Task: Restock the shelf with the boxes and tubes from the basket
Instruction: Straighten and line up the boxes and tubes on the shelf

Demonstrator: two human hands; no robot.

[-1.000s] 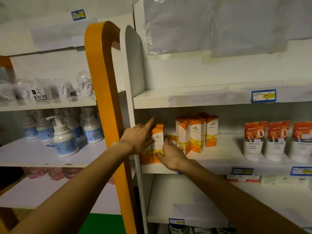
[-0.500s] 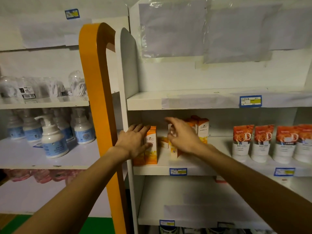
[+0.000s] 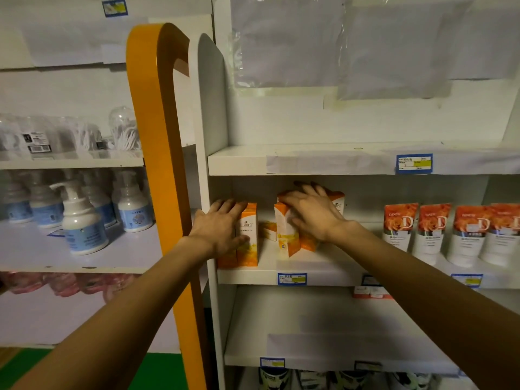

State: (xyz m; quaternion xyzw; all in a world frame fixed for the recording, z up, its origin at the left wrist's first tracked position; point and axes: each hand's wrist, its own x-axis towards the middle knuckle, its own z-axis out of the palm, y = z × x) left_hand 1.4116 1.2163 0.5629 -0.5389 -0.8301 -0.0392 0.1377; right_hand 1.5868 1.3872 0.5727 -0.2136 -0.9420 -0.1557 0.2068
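left hand [image 3: 218,230] flat against left orange-and-white cardboard boxes [image 3: 247,235], steadying | right hand [image 3: 312,212] fingers spread over right box cluster [image 3: 287,235], squaring rows | white shelf [image 3: 323,266]

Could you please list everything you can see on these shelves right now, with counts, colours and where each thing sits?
Orange boxes: at least five upright, orange and white, left end of the middle shelf; one more lies flat behind them.
Tubes: four, orange tops and white bodies, standing cap-down on the right of that shelf.
Pump bottles: several, white with blue labels, on the left unit's shelf.
Clear packs: several, transparent, on the shelf above the bottles.
Pink packs: pink, below the bottles; count unclear.
Price labels: blue and yellow, on shelf edges.
Divider: one, orange, between the units.
Left hand: flat against the leftmost boxes.
Right hand: spread over the group of boxes beside them.
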